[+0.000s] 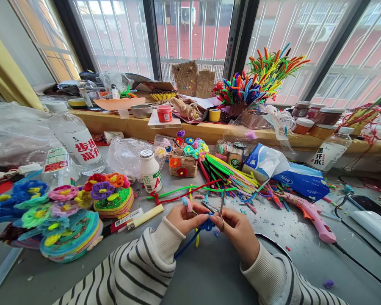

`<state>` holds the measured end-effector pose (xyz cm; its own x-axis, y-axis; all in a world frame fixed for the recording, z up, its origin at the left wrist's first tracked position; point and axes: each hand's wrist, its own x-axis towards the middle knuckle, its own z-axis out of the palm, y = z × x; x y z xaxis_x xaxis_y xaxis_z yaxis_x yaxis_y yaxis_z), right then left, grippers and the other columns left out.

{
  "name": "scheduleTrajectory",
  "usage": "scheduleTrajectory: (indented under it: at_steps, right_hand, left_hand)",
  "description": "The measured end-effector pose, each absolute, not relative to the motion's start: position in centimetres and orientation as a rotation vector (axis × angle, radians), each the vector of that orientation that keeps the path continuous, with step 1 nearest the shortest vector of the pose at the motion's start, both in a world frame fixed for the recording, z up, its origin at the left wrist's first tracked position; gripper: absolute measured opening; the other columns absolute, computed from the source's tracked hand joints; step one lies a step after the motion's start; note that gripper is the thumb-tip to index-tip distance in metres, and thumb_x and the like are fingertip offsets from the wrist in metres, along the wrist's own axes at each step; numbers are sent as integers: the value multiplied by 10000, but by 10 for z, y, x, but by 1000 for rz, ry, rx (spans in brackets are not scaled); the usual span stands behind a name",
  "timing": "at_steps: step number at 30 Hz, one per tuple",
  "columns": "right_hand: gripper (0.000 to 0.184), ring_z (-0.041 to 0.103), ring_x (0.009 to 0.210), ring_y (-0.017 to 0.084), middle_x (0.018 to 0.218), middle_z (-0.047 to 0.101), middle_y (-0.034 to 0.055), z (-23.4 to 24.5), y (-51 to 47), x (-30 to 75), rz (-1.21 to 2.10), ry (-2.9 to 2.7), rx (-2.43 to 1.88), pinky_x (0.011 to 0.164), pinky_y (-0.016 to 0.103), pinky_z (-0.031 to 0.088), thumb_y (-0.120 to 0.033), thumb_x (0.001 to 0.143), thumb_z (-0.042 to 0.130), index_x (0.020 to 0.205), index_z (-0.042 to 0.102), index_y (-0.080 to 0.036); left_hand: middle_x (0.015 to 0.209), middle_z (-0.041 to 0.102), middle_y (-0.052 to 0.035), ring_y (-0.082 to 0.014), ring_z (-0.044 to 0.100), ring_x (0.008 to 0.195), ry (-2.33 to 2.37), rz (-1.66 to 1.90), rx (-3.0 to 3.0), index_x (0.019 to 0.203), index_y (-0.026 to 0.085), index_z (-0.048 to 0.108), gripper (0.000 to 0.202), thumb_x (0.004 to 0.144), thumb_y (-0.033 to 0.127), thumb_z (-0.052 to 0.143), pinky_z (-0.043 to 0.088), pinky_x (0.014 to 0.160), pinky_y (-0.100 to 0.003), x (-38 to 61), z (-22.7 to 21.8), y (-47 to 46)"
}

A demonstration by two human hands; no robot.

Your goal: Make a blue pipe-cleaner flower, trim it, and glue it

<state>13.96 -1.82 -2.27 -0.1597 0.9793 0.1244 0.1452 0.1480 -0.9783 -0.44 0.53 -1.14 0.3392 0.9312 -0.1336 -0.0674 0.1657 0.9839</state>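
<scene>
My left hand [186,218] is closed in a pinch on a blue pipe cleaner piece [206,224], with a pink bit by its fingertips and a yellow stem hanging below. My right hand [238,231] is closed too, touching the same blue piece and gripping small scissors [221,205] whose blades point upward. Both hands meet above the grey table [216,271], near its front. Striped sleeves cover both forearms.
Stacks of pipe cleaner flower coasters [70,237] lie at left, beside a water bottle [78,142] and a small white bottle [150,171]. Loose pipe cleaners [228,173], a tissue pack [300,180] and a pink glue gun [314,218] lie beyond and right. Jars and clutter line the wooden sill.
</scene>
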Motion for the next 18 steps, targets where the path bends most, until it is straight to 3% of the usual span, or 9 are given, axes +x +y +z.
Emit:
scheduleTrajectory:
  at_steps: [6,11,14,18]
  right_hand:
    - [251,266,443,62,495,315,-49,-23,-14,144,988,-1201,-1254,405,189,224,-358,665,498,537,421,-155]
    - [301,181,416,56,472,229,-64,-24,-11,147,1008,-1059,-1252,378,196,160,-379,680,481,508,350,-169]
    - [317,192,415,56,453,229,-71,-25,-14,142,1042,-1053,-1210,380,190,170,-381,692,467,499,328,-172]
    - [306,239,407,55,443,277,-69,-26,-20,132,1127,-1181,-1180,386,183,208,-398,688,459,511,368,-166]
  left_hand:
    - [593,613,-34,-144,567,570,836,1243,972,625,141,614,201,496,294,630,448,588,-261,-11,9,3]
    - [432,560,-48,-147,523,385,667,1018,1087,493,127,598,247,530,371,579,415,407,-265,-10,17,-8]
    - [485,592,-50,-129,537,391,870,849,1066,608,114,603,255,526,355,592,420,431,-246,1,1,-10]
    - [603,610,-34,-136,564,481,1013,1068,985,699,120,577,324,437,290,661,442,492,-254,8,-14,-3]
